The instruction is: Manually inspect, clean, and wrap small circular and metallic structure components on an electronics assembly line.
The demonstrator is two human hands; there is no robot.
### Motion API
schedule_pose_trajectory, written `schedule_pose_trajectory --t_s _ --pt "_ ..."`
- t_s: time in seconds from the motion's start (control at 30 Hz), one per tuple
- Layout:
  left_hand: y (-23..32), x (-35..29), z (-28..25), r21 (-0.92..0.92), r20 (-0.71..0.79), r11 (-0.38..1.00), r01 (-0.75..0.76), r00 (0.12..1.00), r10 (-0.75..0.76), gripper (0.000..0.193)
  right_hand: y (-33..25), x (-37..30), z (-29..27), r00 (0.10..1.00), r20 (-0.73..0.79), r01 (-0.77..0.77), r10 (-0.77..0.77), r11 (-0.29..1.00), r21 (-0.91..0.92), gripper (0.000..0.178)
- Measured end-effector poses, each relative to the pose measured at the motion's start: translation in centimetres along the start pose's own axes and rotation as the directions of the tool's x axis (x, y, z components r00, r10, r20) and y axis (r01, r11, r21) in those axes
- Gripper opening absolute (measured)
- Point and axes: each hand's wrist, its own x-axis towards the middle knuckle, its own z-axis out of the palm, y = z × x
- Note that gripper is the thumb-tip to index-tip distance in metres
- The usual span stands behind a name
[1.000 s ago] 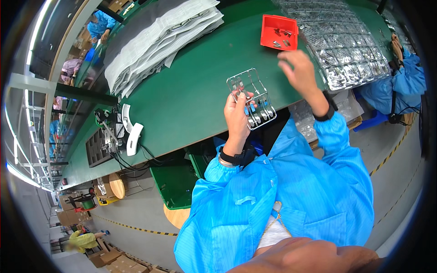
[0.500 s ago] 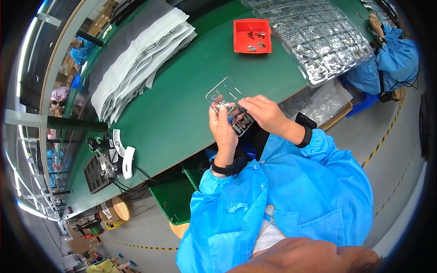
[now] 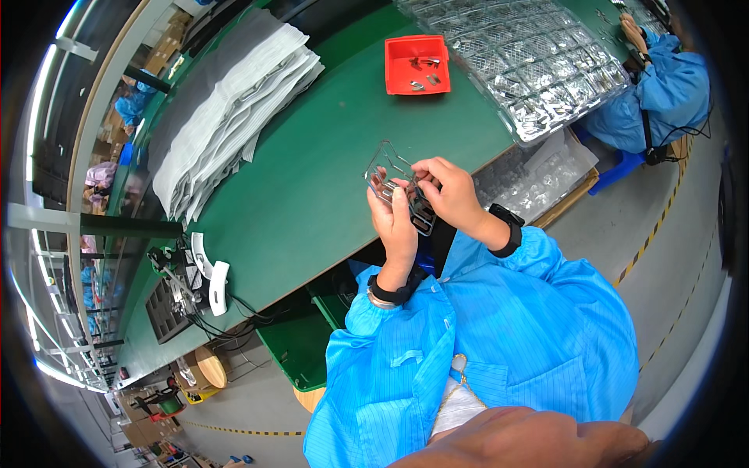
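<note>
Above the near edge of the green table, both hands hold a metal wire frame, rectangular, with thin bent rods and a slotted lower end. My left hand grips it from the left side, thumb up along it, fingers partly hidden behind. My right hand is closed at the frame's right side, thumb and fingertips pinched against it. Whether a small part is between those fingertips is hidden. Beyond the hands stands a red bin with several small metal pieces inside.
A clear compartment tray full of shiny metal parts covers the far right. Below it sits a carton of clear plastic bags. White sheets are stacked left, near a cabled device. A co-worker in blue is at the right.
The wire frame has turned and tilted in my hands. My right fingers have gone from lying along its edge to a more curled pinch. The view has shifted slightly.
</note>
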Motion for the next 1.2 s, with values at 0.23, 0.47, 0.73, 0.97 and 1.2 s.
schedule_pose_trajectory --t_s 0.23,0.47,0.73,0.97,1.2 --pt "0.4 0.3 -0.7 -0.033 -0.015 0.999 0.019 1.000 -0.019 0.041 0.3 0.7 -1.5 0.941 0.155 0.324 -0.302 0.934 -0.149 0.035" --pt "1.9 0.9 -0.4 -0.054 -0.045 0.995 0.086 0.995 -0.089 0.037 -0.1 0.1 -1.2 0.861 0.035 0.501 -0.507 0.837 -0.218 0.044" --pt "1.1 1.2 -0.9 -0.235 0.018 0.935 0.265 0.963 -0.268 0.034 0.3 1.6 -2.2 0.907 0.244 0.374 -0.344 0.923 -0.088 0.048" --pt "1.3 1.3 -1.2 -0.269 0.000 0.898 0.349 0.932 -0.363 0.033 0.7 1.5 -1.1 0.916 0.196 0.374 -0.350 0.923 -0.097 0.025" --pt "0.9 2.0 -2.2 -0.370 0.016 0.823 0.432 0.888 -0.459 0.034 1.3 1.3 -0.6 0.890 0.108 0.456 -0.443 0.872 -0.180 0.017"
